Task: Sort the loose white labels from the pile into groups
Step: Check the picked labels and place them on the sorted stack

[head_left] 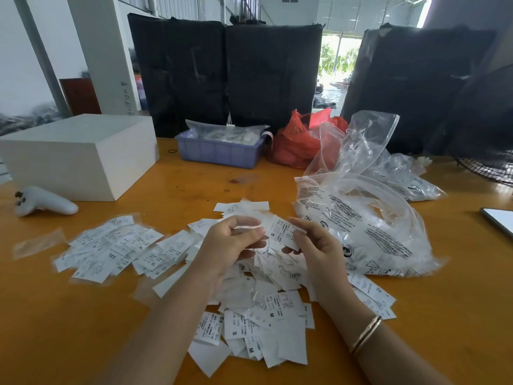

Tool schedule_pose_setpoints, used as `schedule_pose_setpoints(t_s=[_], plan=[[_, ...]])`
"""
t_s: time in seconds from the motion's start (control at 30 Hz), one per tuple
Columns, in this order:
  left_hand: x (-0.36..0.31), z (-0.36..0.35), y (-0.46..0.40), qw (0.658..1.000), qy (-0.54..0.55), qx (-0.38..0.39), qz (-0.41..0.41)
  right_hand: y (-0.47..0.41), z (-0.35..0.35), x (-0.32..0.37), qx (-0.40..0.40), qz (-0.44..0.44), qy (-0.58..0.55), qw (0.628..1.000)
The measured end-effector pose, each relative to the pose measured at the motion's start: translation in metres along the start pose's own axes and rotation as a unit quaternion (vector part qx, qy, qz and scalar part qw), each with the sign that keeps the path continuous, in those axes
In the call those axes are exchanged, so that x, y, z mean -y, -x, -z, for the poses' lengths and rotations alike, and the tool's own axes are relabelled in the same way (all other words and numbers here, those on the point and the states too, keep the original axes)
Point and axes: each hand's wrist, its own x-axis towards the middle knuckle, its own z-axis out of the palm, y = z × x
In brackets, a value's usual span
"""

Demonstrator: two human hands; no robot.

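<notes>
A big pile of loose white labels [258, 320] lies on the orange table in front of me, printed with sizes such as S, M and XS. To the left sits a separate spread of labels [116, 247] marked XL and XXL. My right hand [313, 245] pinches a white label marked S [279, 230] above the pile. My left hand [230, 240] is beside it with curled fingers, pinching thin white labels against the same piece. A gold bangle circles my right wrist.
A clear printed plastic bag [369, 234] of labels lies right of the pile, with more bags behind it. A white box [80, 157], a white controller [44, 202], a blue crate [219, 151] and a red bag [299, 143] stand farther back. A phone [499, 218] lies at the right edge.
</notes>
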Motion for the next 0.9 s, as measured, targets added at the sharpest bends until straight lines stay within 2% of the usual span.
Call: schedule_pose_setpoints(t_s=[0.2,0.27,0.43,0.6,0.73,0.83,0.9], plan=[[0.003,-0.004,-0.002,1.0,-0.021,-0.001,0.006,0.003,-0.007,0.0,0.076,0.018,0.056,0.995],[0.004,-0.004,-0.002,1.0,-0.021,-0.008,0.008,0.002,-0.007,-0.002,0.075,0.008,0.059,0.995],[0.001,-0.001,-0.004,0.999,0.023,-0.034,0.019,-0.001,0.0,-0.004,0.076,-0.059,-0.014,0.995],[0.006,-0.014,0.004,0.999,-0.028,0.015,0.034,-0.001,-0.002,-0.002,0.079,-0.049,-0.006,0.996],[0.007,-0.023,0.008,0.999,-0.019,0.018,0.023,-0.001,0.0,0.0,0.076,-0.038,-0.005,0.996],[0.001,-0.016,0.005,1.0,-0.01,-0.017,0.016,0.0,0.001,0.003,0.071,-0.023,-0.003,0.997],[-0.005,-0.001,0.0,0.995,0.038,-0.084,0.033,-0.004,0.005,0.007,0.032,0.0,0.006,0.999]])
